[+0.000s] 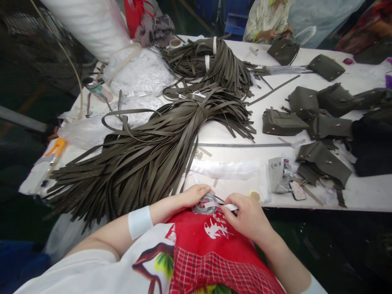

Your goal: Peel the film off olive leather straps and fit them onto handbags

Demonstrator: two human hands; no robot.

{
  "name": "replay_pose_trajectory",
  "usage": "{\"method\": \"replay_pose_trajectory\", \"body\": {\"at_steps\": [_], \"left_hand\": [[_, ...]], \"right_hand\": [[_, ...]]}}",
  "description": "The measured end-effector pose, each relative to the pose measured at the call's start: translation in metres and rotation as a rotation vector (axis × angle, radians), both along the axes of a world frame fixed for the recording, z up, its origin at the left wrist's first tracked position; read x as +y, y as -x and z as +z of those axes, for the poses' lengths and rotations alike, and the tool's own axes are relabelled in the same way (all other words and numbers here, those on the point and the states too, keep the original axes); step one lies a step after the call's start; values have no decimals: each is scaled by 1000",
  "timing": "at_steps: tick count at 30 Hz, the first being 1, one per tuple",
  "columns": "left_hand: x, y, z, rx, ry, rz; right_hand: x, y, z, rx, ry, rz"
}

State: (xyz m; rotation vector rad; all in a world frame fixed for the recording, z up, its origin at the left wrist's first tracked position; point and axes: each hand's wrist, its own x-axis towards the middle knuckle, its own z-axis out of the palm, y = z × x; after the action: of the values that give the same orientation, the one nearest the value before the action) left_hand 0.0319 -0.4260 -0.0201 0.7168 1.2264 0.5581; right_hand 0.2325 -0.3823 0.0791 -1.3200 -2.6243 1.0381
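Note:
Close to my apron at the table's front edge, my left hand (196, 195) grips a small grey coil (206, 208), which looks like a rolled strap or cord. A white strip (210, 203) crosses the coil. My right hand (246, 212) pinches a white end piece (232, 207) between thumb and fingers, just right of the coil. A thin dark length runs between the coil and the right hand. Beyond my left hand lies a large bundle of dark olive straps (143, 155). My left fingertips are partly hidden behind the coil.
A second strap bundle (211, 61) lies farther back. Several olive handbags (283, 121) stand on the right. Clear plastic bags (137, 73), a bottle (98, 90) and an orange-handled tool (56, 147) are at left. A ruler (245, 145) lies mid-table. Across the table, a person (268, 20) handles a bag.

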Motion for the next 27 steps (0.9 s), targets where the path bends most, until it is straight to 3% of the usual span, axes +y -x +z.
{"method": "replay_pose_trajectory", "body": {"at_steps": [5, 10, 16, 22, 27], "left_hand": [[1, -4, 3, 43, -30, -25], [2, -7, 8, 72, -50, -43], [1, -8, 9, 114, -88, -43], [3, -6, 13, 150, -181, -60], [1, -8, 19, 130, -204, -87]], "right_hand": [[-11, 7, 0, 36, -13, 99], [-16, 3, 6, 141, 82, 207], [-17, -6, 1, 150, 86, 205], [-16, -7, 2, 81, -13, 113], [-16, 0, -15, 54, -64, 106]]}}
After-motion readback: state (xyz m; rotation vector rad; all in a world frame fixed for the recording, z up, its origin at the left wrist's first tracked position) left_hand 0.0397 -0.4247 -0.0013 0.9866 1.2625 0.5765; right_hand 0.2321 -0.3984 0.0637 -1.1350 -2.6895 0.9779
